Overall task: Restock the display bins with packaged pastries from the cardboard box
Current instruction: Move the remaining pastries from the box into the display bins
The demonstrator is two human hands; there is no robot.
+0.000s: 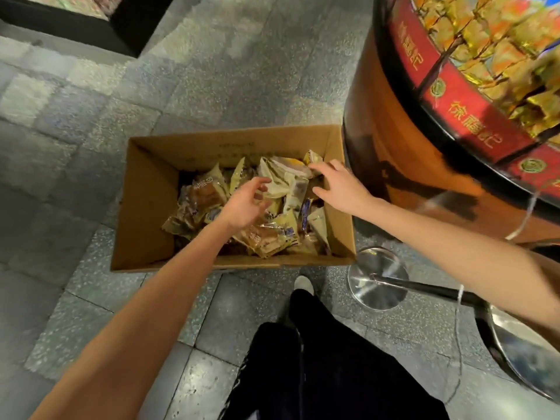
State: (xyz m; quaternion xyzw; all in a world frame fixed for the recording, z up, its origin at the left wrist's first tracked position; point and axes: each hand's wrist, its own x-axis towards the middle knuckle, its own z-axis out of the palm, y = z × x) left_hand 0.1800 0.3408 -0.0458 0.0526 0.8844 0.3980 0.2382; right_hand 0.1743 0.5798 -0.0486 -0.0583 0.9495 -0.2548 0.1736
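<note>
Two hands are down in the open cardboard box (145, 207), neither one holding anything
- left hand (247, 204): over the middle of the pile, palm turned up a bit, fingers loosely curled, gripping nothing
- right hand (339, 186): at the far right corner of the box, fingers spread and relaxed, tips at a pale packet; can't tell if they touch it
- packaged pastries (272, 234): loose heap of yellowish and clear wrappers on the box bottom, lying every which way, mostly middle to right
- box sits on the grey tiled floor (91, 147), right wall just beside the round display bin (391, 122)
- bin: orange barrel wall, black rim, red band with gold characters, gold-wrapped packets (500, 40) piled inside, far right of scene
- chrome stand base (377, 278) on the floor by the near right corner of the box
- black trouser leg (318, 359) and white shoe toe (304, 284) just near of the box
</note>
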